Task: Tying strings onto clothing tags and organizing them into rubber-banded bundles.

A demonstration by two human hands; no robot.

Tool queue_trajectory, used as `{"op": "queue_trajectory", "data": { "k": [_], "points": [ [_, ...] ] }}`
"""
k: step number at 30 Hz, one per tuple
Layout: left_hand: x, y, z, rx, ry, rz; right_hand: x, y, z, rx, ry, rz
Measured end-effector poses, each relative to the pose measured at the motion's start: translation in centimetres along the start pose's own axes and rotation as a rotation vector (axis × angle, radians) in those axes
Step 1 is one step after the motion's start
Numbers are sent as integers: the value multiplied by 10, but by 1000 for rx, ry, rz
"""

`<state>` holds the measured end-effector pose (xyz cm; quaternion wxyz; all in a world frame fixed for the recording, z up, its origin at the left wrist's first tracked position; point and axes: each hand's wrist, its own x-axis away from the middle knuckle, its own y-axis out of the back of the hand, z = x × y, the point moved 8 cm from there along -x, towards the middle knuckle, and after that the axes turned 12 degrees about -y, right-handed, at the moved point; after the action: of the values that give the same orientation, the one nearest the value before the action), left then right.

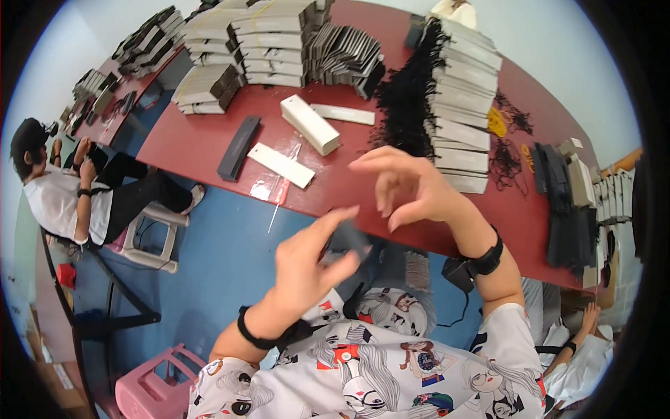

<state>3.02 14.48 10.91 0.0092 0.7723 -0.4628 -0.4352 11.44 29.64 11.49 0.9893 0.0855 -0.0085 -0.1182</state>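
My left hand (300,269) is raised in front of the table edge, thumb and fingers curved around a small dark grey piece (347,239) that is smeared by motion, so its kind is unclear. To its right, above the table edge, my right hand (422,190) has its fingers bent and apart, with nothing visible between them. Beyond the hands lie a long white box (310,124), a white flat strip (281,165) and a dark narrow box (239,149). Another white strip (343,114) rests behind the white box.
The red table (188,150) carries stacked pale cards (271,43) at the back and a tall row of pale strips (462,115) with black cords (408,98). Dark strips (567,209) lie at right. A pink stool (157,384) stands lower left; people sit at both sides.
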Motion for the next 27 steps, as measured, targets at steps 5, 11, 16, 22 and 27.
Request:
{"op": "queue_trajectory", "data": {
  "k": [5, 11, 16, 22, 27],
  "points": [
    [115, 42, 57, 160, 389, -383, -7, 10, -34, -158, -62, -65],
    [138, 24, 123, 114, 597, -378, -9, -10, -49, -23, -195, 7],
    [136, 8, 130, 284, 530, -367, -11, -15, -54, 12, -231, 40],
    [131, 7, 138, 348, 506, -369, -9, -20, -53, 21, -210, 53],
    [133, 2, 141, 364, 501, -349, -8, -21, -52, 53, -231, 62]
  ]
}}
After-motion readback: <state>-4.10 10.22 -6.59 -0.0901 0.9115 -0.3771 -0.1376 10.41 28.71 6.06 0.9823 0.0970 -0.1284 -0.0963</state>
